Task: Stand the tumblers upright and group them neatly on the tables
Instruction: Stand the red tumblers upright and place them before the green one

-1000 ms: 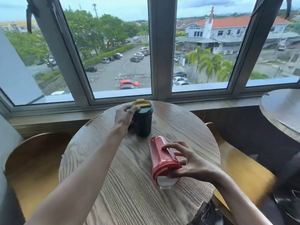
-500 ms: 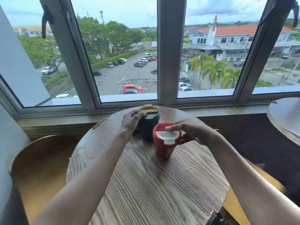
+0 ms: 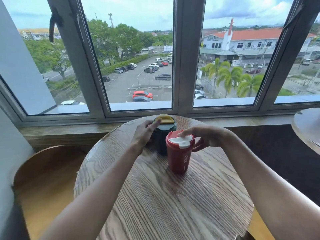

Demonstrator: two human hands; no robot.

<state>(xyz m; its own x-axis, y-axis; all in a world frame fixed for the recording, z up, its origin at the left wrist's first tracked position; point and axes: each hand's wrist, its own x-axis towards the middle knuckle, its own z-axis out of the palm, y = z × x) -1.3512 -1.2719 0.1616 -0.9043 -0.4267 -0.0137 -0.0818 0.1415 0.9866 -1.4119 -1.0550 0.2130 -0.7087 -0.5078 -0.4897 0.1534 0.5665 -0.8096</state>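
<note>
A red tumbler [image 3: 179, 156] with a white lid stands upright on the round wooden table [image 3: 164, 201]. Just behind it and touching or nearly touching stands a dark green tumbler [image 3: 161, 142] with a yellow lid flap. My right hand [image 3: 206, 137] wraps the red tumbler's upper right side, with a finger resting on the white lid. My left hand [image 3: 147, 134] holds the green tumbler from its left, index finger on the yellow flap. The red tumbler hides part of the green one's body.
A wooden chair [image 3: 45, 179] stands at the table's left, and another chair seat [image 3: 259, 227] shows at the lower right. A second round table [image 3: 306, 129] is at the right edge. The window sill [image 3: 69, 132] and large windows run just behind the table.
The red tumbler lay on its side near me a second ago; my right hand has stood it upright and set it beside the green one. My left hand stays on the green tumbler.
</note>
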